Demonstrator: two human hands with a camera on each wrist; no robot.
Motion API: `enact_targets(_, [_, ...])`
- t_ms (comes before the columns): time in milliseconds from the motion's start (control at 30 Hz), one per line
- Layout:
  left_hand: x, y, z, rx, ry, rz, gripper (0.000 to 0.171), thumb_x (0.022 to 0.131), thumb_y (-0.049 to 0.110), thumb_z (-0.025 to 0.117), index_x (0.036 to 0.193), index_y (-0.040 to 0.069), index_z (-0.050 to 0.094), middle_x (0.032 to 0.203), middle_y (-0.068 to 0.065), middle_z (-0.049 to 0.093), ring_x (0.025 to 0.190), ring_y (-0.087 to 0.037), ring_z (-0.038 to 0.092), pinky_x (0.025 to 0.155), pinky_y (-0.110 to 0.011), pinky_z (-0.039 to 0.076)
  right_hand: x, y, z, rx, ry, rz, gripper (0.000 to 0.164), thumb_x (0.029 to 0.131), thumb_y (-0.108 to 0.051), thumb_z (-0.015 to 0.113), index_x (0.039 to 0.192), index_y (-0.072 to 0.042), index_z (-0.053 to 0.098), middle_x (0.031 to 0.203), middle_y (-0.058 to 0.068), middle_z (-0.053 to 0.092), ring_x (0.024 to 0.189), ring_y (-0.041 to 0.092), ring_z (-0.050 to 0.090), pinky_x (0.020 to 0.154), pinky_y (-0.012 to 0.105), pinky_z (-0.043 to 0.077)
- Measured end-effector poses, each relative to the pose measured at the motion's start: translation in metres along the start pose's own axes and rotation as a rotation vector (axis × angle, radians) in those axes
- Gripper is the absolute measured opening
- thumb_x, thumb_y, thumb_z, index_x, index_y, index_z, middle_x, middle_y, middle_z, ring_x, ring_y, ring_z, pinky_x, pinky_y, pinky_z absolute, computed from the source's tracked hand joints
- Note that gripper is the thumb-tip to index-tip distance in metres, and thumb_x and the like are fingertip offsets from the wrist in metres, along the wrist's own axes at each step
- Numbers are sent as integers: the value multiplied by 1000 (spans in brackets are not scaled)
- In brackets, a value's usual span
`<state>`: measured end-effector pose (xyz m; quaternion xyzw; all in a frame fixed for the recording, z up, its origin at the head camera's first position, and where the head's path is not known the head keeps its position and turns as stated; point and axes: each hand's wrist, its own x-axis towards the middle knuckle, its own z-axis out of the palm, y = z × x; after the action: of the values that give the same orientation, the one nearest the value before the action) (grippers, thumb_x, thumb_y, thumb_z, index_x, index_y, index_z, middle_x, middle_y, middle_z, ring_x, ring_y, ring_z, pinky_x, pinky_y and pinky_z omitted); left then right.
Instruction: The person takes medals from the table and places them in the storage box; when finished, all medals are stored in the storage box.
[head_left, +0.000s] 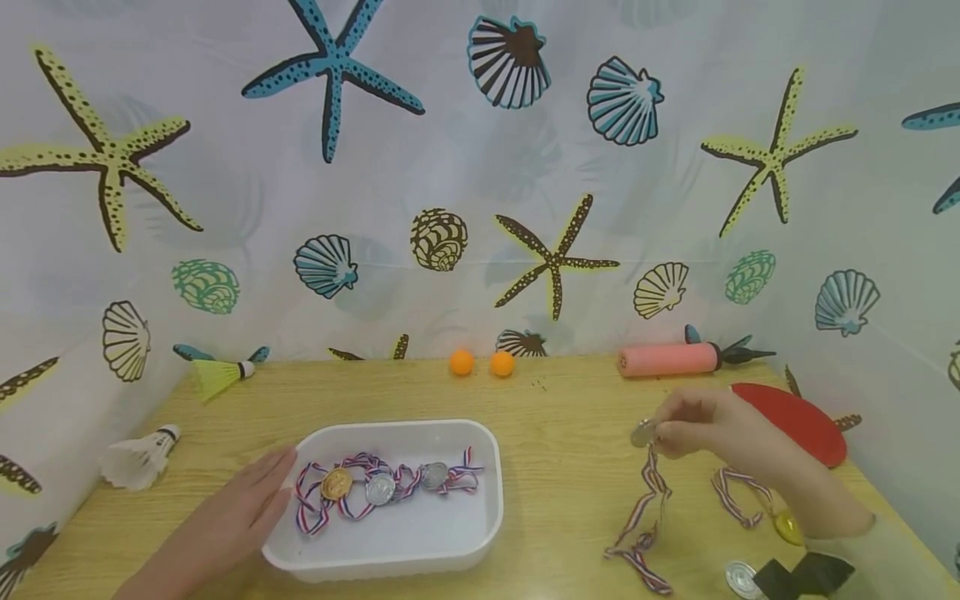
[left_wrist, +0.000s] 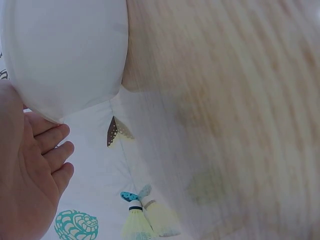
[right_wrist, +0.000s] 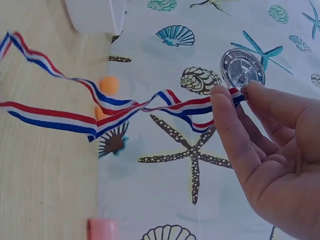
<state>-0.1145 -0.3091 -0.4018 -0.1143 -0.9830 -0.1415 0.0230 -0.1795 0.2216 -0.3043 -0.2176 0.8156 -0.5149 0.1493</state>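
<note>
My right hand (head_left: 697, 425) pinches a silver medal (right_wrist: 243, 68) between thumb and fingertips, above the right side of the table. From it trails a twisted red, white and blue ribbon (head_left: 647, 500). At the left side of a white plastic tub (head_left: 390, 546), my left hand (head_left: 232, 517) touches the rim with loosely extended fingers (left_wrist: 55, 155). Inside the tub lie a gold medal (head_left: 337, 483), a silver medal (head_left: 380, 488) and a duller grey medal (head_left: 434, 476) with tangled striped ribbons. Beneath my right forearm are another gold medal (head_left: 788, 527) and a silver medal (head_left: 741, 578) on the table.
Two orange balls (head_left: 482, 363) sit at the back edge. A pink hand pump (head_left: 670, 359) and a red paddle (head_left: 795, 421) lie at right. At left are a yellow shuttlecock (head_left: 220, 377) and a white shuttlecock (head_left: 140, 457). A patterned curtain (head_left: 450, 167) surrounds the table.
</note>
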Motion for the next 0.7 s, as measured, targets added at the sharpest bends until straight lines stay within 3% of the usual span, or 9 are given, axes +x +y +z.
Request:
enact_targets(200, [0, -1, 2, 3, 12, 13, 55, 98, 32, 43, 137, -7, 36, 139, -26, 35, 126, -44, 31, 100, -57, 28, 8, -17, -6, -5, 74, -69, 20, 88, -17, 63, 94, 2, 59, 94, 14, 64, 87, 28, 61, 82, 39, 51])
enact_targets(333, [0, -2, 2, 9, 17, 17, 55, 98, 31, 43, 137, -7, 36, 139, -26, 35, 126, -44, 31, 100, -57, 29, 15, -28, -5, -40, 154, -28, 23, 87, -20, 65, 92, 2, 59, 92, 14, 64, 88, 26, 60, 80, 39, 49])
enact_targets(400, [0, -2, 2, 11, 18, 16, 55, 98, 31, 43, 137, -7, 36, 139, -26, 35, 126, -44, 31, 100, -57, 28, 19, -34, -3, -45, 186, -5, 25, 85, -22, 67, 92, 1, 60, 98, 13, 64, 92, 25, 59, 80, 39, 48])
enact_targets(533, [0, -2, 2, 8, 22, 22, 54, 98, 30, 43, 137, -7, 37, 139, -26, 35, 126, -44, 32, 100, -57, 29, 26, -42, -3, -44, 188, -2, 27, 83, -24, 70, 92, 0, 61, 115, 7, 61, 102, 25, 57, 85, 42, 45])
enact_targets(700, [0, -2, 1, 6, 26, 28, 54, 98, 29, 44, 137, -7, 37, 139, -26, 35, 126, -44, 32, 100, -56, 29, 34, -48, -7, -19, 154, -57, 25, 86, -21, 66, 95, 0, 59, 102, 12, 63, 95, 28, 59, 86, 43, 45])
